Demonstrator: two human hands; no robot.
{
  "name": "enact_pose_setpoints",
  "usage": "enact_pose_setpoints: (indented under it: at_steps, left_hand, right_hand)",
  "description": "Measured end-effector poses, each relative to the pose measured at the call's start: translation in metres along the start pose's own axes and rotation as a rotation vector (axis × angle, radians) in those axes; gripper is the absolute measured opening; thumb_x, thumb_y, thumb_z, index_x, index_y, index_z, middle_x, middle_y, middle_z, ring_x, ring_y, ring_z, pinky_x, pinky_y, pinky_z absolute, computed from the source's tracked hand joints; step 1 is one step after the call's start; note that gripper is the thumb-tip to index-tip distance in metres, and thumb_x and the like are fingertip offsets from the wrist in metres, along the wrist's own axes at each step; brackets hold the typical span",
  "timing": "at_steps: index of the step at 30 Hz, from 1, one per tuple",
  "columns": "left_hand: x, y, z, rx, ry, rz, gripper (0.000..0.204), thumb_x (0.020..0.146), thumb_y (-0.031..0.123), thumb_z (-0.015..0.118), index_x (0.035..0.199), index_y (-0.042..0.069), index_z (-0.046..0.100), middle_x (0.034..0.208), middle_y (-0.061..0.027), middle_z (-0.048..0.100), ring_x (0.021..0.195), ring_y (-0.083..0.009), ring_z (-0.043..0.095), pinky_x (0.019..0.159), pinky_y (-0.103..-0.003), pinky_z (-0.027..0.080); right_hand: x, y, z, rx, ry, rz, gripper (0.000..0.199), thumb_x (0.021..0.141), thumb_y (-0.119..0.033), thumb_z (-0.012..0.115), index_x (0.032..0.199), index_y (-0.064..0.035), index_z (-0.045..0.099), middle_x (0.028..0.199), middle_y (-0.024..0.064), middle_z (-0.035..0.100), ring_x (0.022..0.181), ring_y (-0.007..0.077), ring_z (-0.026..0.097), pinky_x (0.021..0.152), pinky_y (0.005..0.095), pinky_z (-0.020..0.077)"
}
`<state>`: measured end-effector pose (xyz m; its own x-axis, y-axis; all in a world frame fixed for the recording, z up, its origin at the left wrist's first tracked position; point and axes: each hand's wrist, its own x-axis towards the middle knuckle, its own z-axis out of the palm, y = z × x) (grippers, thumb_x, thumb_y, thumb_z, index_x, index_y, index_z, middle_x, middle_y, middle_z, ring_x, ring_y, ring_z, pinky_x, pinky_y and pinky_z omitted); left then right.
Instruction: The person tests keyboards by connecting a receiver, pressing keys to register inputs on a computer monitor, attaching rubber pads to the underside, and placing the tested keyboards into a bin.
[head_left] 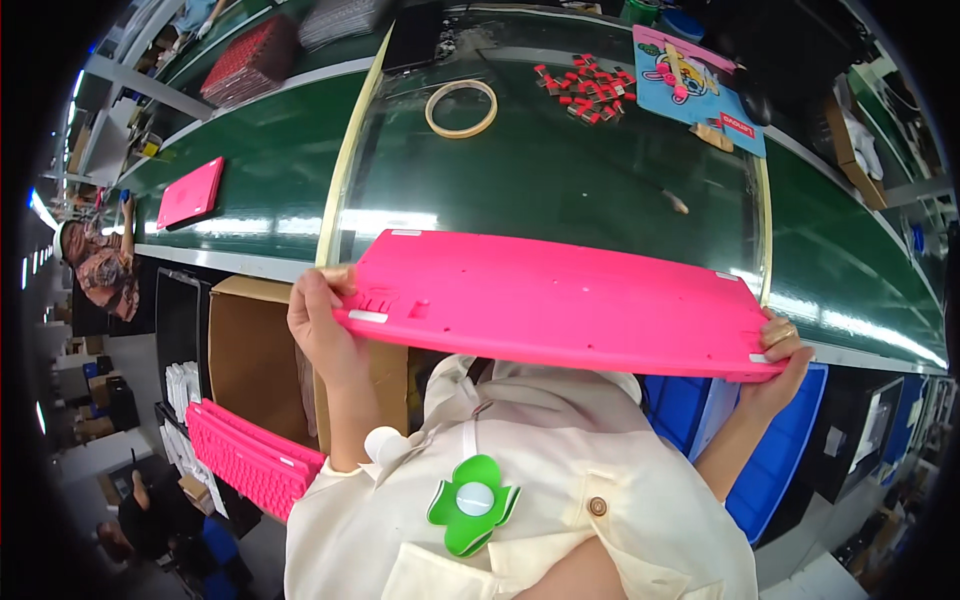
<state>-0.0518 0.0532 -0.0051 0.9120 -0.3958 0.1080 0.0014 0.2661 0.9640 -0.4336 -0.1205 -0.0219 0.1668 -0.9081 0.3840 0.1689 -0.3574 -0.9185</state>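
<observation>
A bright pink keyboard (560, 300) is held between my hands with its underside facing up, showing small screw holes and white rubber feet. My left hand (325, 315) grips its left end, thumb on the edge. At the opposite end my right hand (785, 345) has its fingers curled over the corner. The keyboard is above the near edge of the green worktable (570, 205) and in front of my body. Its key side is hidden from view.
On the table are a tape ring (461, 109), a pile of red-and-silver pieces (592, 90) and a blue printed mat (690, 95). Another pink keyboard (190, 193) lies farther left. More pink keyboards (245, 450), a cardboard box (260, 350) and a blue bin (780, 460) sit below. A co-worker (100, 265) is at far left.
</observation>
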Motion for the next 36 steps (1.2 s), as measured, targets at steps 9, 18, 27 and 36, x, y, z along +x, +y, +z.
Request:
enact_pose_setpoints:
  at_steps: [9, 18, 27, 36]
  left_hand:
    - [0.02, 0.005, 0.011, -0.033, -0.103, -0.011, 0.04, 0.097, 0.038, 0.04, 0.07, 0.009, 0.049, 0.099, -0.0156, 0.064, 0.062, -0.0121, 0.052, 0.069, -0.024, 0.042]
    - [0.038, 0.009, 0.014, -0.049, -0.204, -0.084, 0.054, 0.096, 0.051, 0.03, 0.081, 0.006, 0.055, 0.104, -0.0152, 0.062, 0.063, -0.0133, 0.053, 0.067, -0.026, 0.042]
    - [0.052, -0.024, -0.001, -0.049, -0.242, 0.288, 0.054, 0.094, 0.054, 0.033, 0.083, 0.007, 0.056, 0.082, -0.011, 0.062, 0.062, -0.013, 0.054, 0.065, -0.025, 0.043]
    - [0.194, -0.005, -0.128, 0.559, -0.017, -0.217, 0.037, 0.091, 0.039, 0.05, 0.087, 0.003, 0.059, 0.072, -0.0044, 0.058, 0.062, -0.0087, 0.051, 0.059, -0.021, 0.041]
  right_hand:
    - [0.023, -0.01, 0.016, -0.021, 0.249, 0.136, 0.049, 0.098, -0.027, 0.04, 0.053, -0.0088, 0.047, 0.059, 0.0064, 0.052, 0.064, 0.0166, 0.051, 0.087, 0.0361, 0.0417]
    - [0.039, -0.016, 0.023, -0.06, 0.319, 0.196, 0.048, 0.097, -0.025, 0.044, 0.051, -0.0085, 0.045, 0.057, 0.0067, 0.052, 0.061, 0.0162, 0.053, 0.075, 0.0305, 0.0431]
    - [0.058, -0.024, 0.038, 0.033, 0.325, 0.315, 0.032, 0.094, -0.025, 0.048, 0.07, -0.0062, 0.056, 0.065, 0.0064, 0.057, 0.064, 0.0152, 0.054, 0.075, 0.0274, 0.0414]
    - [0.035, 0.021, 0.202, -0.077, -0.141, 0.273, 0.03, 0.08, -0.008, 0.058, 0.11, -0.0079, 0.053, 0.122, 0.0094, 0.049, 0.109, 0.0185, 0.047, 0.092, 0.0286, 0.0347]
